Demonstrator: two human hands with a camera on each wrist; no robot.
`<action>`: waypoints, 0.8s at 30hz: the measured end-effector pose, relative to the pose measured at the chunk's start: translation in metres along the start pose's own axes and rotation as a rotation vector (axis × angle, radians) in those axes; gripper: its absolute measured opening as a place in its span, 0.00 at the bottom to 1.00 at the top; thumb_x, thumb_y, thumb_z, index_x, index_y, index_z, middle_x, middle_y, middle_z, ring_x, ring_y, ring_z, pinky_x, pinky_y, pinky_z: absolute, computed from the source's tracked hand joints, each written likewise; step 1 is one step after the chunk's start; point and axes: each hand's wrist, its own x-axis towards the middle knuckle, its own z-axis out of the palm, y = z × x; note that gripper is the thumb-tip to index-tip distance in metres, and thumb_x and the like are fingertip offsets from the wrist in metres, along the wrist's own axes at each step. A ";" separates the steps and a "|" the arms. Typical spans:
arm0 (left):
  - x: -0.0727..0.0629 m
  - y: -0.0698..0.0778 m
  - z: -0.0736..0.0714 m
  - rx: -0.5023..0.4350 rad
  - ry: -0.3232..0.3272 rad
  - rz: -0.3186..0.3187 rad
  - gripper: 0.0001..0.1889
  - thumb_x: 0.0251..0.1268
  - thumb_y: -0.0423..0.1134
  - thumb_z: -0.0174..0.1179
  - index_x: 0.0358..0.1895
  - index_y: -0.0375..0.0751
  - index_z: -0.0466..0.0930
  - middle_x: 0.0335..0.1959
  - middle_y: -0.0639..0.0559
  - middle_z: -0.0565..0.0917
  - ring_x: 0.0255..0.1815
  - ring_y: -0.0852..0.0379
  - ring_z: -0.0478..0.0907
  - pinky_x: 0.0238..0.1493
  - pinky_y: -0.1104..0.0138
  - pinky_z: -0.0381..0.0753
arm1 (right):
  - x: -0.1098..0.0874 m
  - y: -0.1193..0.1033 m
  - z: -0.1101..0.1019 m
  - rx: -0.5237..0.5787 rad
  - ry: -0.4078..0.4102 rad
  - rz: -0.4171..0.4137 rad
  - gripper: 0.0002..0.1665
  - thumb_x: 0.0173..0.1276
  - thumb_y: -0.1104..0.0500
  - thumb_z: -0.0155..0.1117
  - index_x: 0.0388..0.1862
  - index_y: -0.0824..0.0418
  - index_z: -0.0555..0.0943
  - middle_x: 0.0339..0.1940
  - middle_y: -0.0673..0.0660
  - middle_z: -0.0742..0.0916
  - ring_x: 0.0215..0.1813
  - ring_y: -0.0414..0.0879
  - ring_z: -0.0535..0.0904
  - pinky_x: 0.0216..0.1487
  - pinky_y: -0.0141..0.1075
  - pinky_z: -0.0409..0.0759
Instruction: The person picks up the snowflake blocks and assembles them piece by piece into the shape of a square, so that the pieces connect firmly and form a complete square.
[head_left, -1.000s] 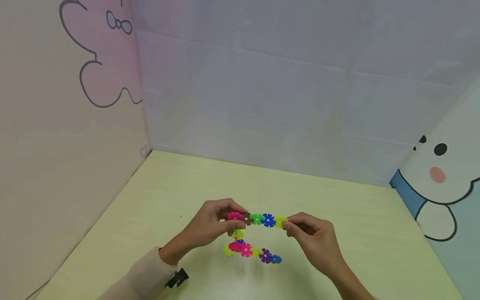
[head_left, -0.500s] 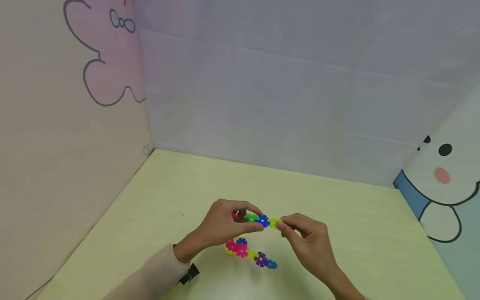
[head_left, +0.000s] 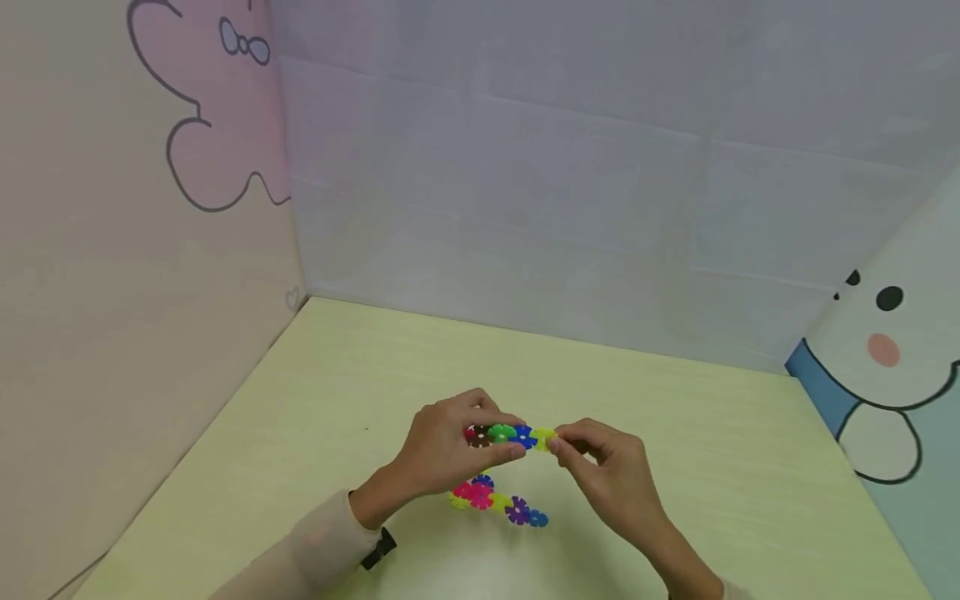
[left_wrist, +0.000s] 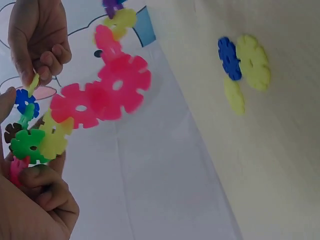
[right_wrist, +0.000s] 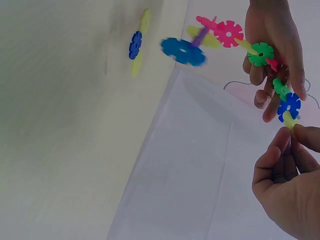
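A chain of notched plastic snowflake discs hangs above the table between both hands. My left hand (head_left: pixel 442 446) holds its upper row, finger and thumb at the blue disc (head_left: pixel 523 437); green (head_left: pixel 502 433) and brown discs (head_left: pixel 481 437) lie behind them. My right hand (head_left: pixel 611 471) pinches the yellow disc (right_wrist: pixel 288 119) at the row's end, joined edge to edge with the blue one. In the left wrist view the chain bends through green (left_wrist: pixel 30 146) and yellow discs to pink ones (left_wrist: pixel 125 82). Its other end carries a purple (head_left: pixel 517 510) and a light blue disc (head_left: pixel 538 518).
A separate cluster of one blue (left_wrist: pixel 229 58) and two yellow discs (left_wrist: pixel 253 62) lies on the pale table (head_left: pixel 360 358) beneath the chain. Cloth walls (head_left: pixel 525 208) with cartoon drawings rise at the back and sides.
My left hand has slid right along the chain, from the pink and brown discs to the blue one. The right hand has shifted slightly left, still pinching the yellow disc.
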 end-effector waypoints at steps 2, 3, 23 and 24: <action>0.001 -0.001 -0.002 0.126 0.017 0.024 0.16 0.67 0.60 0.66 0.54 0.64 0.89 0.39 0.66 0.79 0.26 0.73 0.71 0.25 0.74 0.69 | 0.005 0.001 -0.002 0.015 -0.024 0.020 0.04 0.70 0.65 0.70 0.39 0.57 0.89 0.29 0.47 0.88 0.30 0.36 0.81 0.37 0.31 0.85; 0.002 -0.003 -0.003 0.161 0.017 0.026 0.17 0.69 0.60 0.63 0.56 0.64 0.88 0.41 0.66 0.79 0.28 0.73 0.72 0.27 0.73 0.69 | 0.008 0.002 -0.003 0.019 -0.032 0.026 0.04 0.71 0.65 0.69 0.39 0.57 0.89 0.30 0.48 0.88 0.30 0.36 0.82 0.38 0.31 0.85; 0.031 -0.001 -0.006 -0.084 -0.006 0.158 0.04 0.69 0.36 0.68 0.43 0.44 0.88 0.38 0.55 0.89 0.34 0.67 0.81 0.37 0.72 0.83 | 0.043 -0.005 -0.006 -0.203 -0.088 -0.052 0.04 0.66 0.61 0.75 0.39 0.54 0.91 0.33 0.45 0.90 0.33 0.35 0.79 0.36 0.29 0.81; 0.031 -0.003 -0.006 -0.087 -0.003 0.146 0.04 0.69 0.37 0.68 0.43 0.44 0.88 0.38 0.55 0.89 0.35 0.67 0.82 0.36 0.72 0.83 | 0.041 -0.007 -0.007 -0.228 -0.056 -0.074 0.05 0.66 0.62 0.75 0.39 0.54 0.91 0.33 0.44 0.90 0.33 0.33 0.78 0.36 0.27 0.80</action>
